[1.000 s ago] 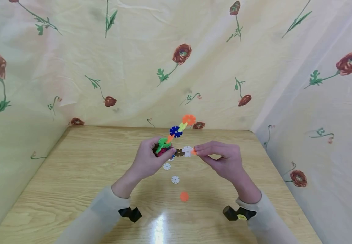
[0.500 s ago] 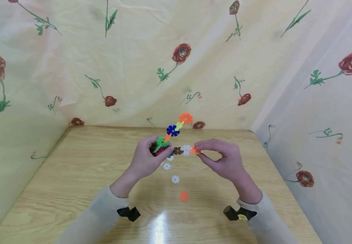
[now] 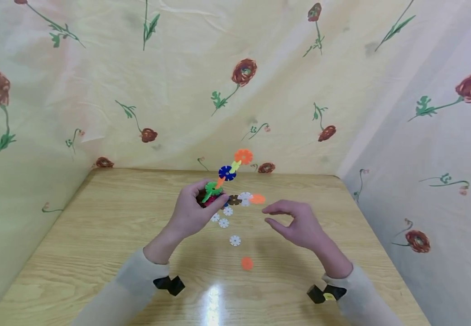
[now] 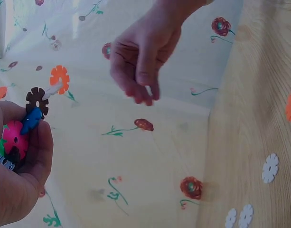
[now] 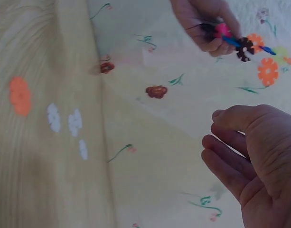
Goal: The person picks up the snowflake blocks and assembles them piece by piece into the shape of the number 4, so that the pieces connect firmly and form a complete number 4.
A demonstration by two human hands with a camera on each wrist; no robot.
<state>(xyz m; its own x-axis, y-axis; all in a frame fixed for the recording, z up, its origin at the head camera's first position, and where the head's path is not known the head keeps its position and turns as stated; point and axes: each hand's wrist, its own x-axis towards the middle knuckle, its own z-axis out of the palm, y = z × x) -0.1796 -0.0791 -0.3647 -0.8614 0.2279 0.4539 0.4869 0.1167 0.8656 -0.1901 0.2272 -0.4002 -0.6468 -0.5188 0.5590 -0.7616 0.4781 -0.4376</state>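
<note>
My left hand (image 3: 186,213) grips a cluster of joined, notched plastic snowflake discs above the table. From a green disc (image 3: 213,189) one branch climbs through small orange, dark blue (image 3: 227,173) and yellow pieces to an orange disc (image 3: 243,156). A second branch points right, from a brown disc (image 3: 233,200) through a white one (image 3: 245,199) to another orange disc (image 3: 257,199) at its tip. In the left wrist view a pink disc (image 4: 15,138) shows within the grasp; fingers hide part of the cluster. My right hand (image 3: 296,224) holds nothing, thumb and fingers apart, just right of that tip.
Several loose white discs (image 3: 234,241) lie on the wooden table (image 3: 109,253) below my hands. Closer to me is a loose orange disc (image 3: 247,263). Flower-patterned cloth (image 3: 178,90) hangs behind the table and along both sides.
My right hand has let go of the orange disc at the right branch's tip and drawn back, down and right. My left hand has shifted slightly left with the joined discs.
</note>
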